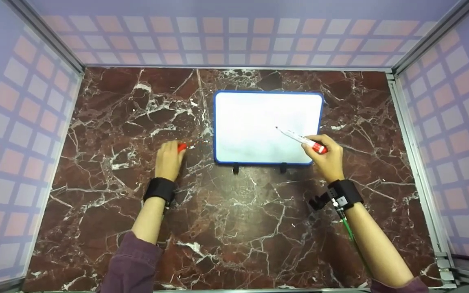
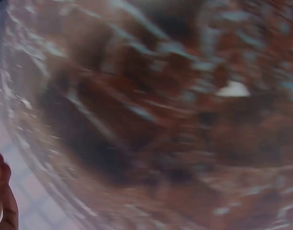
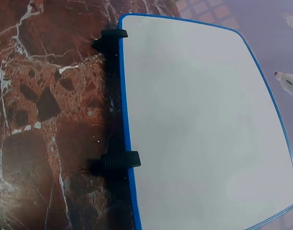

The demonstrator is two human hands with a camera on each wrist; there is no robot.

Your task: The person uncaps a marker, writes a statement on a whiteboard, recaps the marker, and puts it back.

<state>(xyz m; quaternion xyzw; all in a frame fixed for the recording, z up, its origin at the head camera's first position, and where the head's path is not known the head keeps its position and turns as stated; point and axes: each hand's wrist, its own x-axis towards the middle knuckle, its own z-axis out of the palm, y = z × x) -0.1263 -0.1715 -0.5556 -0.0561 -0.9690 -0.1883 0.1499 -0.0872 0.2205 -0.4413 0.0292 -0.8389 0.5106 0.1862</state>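
Note:
My right hand pinches a white marker with a red end, its dark tip bare and pointing left over the whiteboard. In the right wrist view only the marker's tip end shows, at the right edge; whether it touches the board I cannot tell. A blue frame edges the board, whose surface looks blank. Left of the board, my left hand holds a small red cap between thumb and fingers. Part of that hand's fingers appears in the left wrist view's lower left corner.
Two black clips sit on the board's near edge. Beneath everything lies a dark red marble-patterned tabletop. Checkered walls with metal rails enclose the back and sides. A green cable runs along the right forearm.

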